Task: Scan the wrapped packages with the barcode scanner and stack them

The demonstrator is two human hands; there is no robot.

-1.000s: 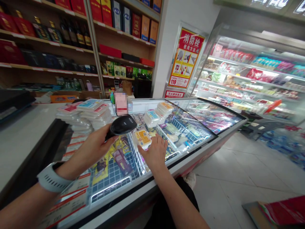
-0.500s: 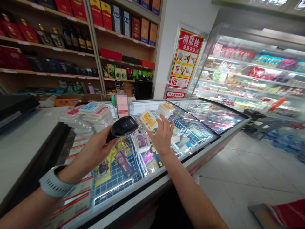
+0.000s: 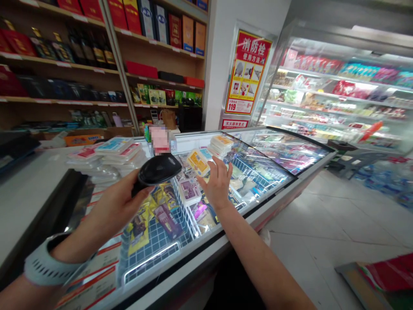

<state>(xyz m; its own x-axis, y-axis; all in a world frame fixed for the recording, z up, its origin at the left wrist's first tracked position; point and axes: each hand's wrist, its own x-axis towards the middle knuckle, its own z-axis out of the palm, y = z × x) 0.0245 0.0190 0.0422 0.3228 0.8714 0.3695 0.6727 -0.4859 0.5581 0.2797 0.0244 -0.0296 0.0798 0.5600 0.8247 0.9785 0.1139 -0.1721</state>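
And up it has come: the yellow-labelled pack (image 3: 198, 162), lying on the purple-labelled pack (image 3: 190, 190) a second ago, is now lifted clear, and the one beneath lies uncovered in the freezer (image 3: 274, 204). The right hand (image 3: 217, 185) has it by the near edge, thumb low, fingers spread; how firmly, I cannot tell. The left hand (image 3: 118, 202) is wrapped round the black scanner (image 3: 159, 168), its front end near the pack but not touching. Whether a finger presses a trigger, no telling.

Nice edge hold, that, and worth keeping: most of the printed face is free of fingers. A steady wrist matters here, I'd say, with the pack tilted so glare stays off the film, and scanner and pack kept slightly apart. A thin pinch could let a smooth pack slip, so the thumb wants a solid seat.

Now the writing! The red-and-yellow poster (image 3: 248, 71) shouts 消防栓 使用方法, with 119 below; the small sign (image 3: 235, 124) beneath reads 灭火器放置点. Pack lettering? Too small and blurred, brand unreadable. The price cards (image 3: 103, 262) are no clearer.
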